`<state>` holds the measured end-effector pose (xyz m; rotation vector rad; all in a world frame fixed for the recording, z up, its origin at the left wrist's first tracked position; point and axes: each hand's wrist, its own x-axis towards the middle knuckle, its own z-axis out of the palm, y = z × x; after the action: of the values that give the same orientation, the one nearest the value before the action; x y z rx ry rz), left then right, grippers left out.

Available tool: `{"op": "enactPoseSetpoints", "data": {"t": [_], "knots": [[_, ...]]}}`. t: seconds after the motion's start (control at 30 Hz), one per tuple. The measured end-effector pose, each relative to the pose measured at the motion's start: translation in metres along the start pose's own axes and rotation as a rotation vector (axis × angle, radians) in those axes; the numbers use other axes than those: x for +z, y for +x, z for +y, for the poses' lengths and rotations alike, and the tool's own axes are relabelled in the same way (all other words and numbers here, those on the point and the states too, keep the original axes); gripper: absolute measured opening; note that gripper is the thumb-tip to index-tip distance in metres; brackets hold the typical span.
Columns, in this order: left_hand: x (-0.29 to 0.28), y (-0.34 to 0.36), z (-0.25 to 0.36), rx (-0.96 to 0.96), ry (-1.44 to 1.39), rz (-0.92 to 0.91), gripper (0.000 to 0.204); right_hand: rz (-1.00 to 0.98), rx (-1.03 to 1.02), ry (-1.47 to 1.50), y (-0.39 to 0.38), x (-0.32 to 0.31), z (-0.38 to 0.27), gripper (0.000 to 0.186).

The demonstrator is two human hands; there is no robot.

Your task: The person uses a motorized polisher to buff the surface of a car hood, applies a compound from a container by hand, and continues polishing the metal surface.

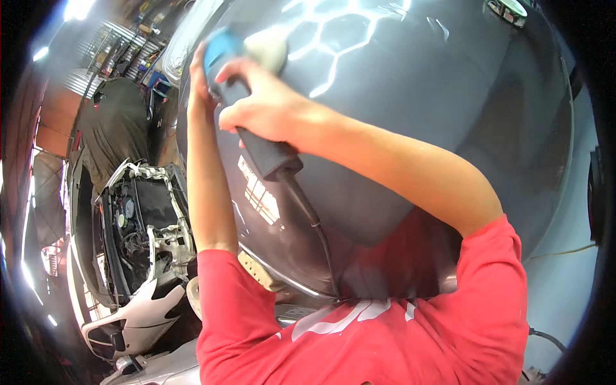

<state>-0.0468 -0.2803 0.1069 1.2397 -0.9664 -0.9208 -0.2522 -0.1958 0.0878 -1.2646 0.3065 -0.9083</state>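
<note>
A power polisher (pixel 265 153) with a blue head, black body and cream round pad (pixel 269 50) is held over a glossy dark grey car panel (pixel 410 128). My right hand (pixel 266 106) wraps round its black body. On the far left side of the blue head, my left hand (pixel 197 80) grips the tool, its fingers partly hidden behind it. The pad is tilted and looks to be against the panel near its left edge; motion blurs it. A black cord (pixel 321 237) runs from the handle's end back toward my red shirt.
A round tin (pixel 510 11) rests on the panel at the far right. To the left stands a car with its engine bay (pixel 138 218) exposed and a white bumper (pixel 141 314). Behind it is a dark cover (pixel 122 128). A pale blue surface (pixel 564 244) lies right of the panel.
</note>
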Motion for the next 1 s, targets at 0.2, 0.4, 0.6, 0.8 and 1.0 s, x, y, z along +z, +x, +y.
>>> {"op": "enactPoseSetpoints", "data": {"t": [0.2, 0.4, 0.6, 0.8, 1.0], "knots": [[-0.089, -0.051, -0.016, -0.018, 0.023, 0.063, 0.065, -0.176, 0.095, 0.03, -0.013, 0.046, 0.026, 0.057], [-0.171, -0.135, -0.048, -0.04, -0.083, 0.176, 0.057, -0.388, 0.23, 0.065, -0.039, 0.089, 0.066, 0.058], [-0.19, -0.175, -0.077, 0.11, -0.131, 0.159, 0.051, -0.443, 0.26, 0.043, -0.081, 0.089, 0.064, 0.056], [-0.072, -0.149, -0.061, 0.305, 0.033, 0.04, 0.047, -0.223, 0.212, 0.015, -0.126, 0.045, 0.016, 0.057], [0.093, -0.089, -0.068, 0.252, -0.05, -0.298, 0.062, 0.184, 0.091, -0.11, -0.19, -0.014, -0.048, 0.063]]}}
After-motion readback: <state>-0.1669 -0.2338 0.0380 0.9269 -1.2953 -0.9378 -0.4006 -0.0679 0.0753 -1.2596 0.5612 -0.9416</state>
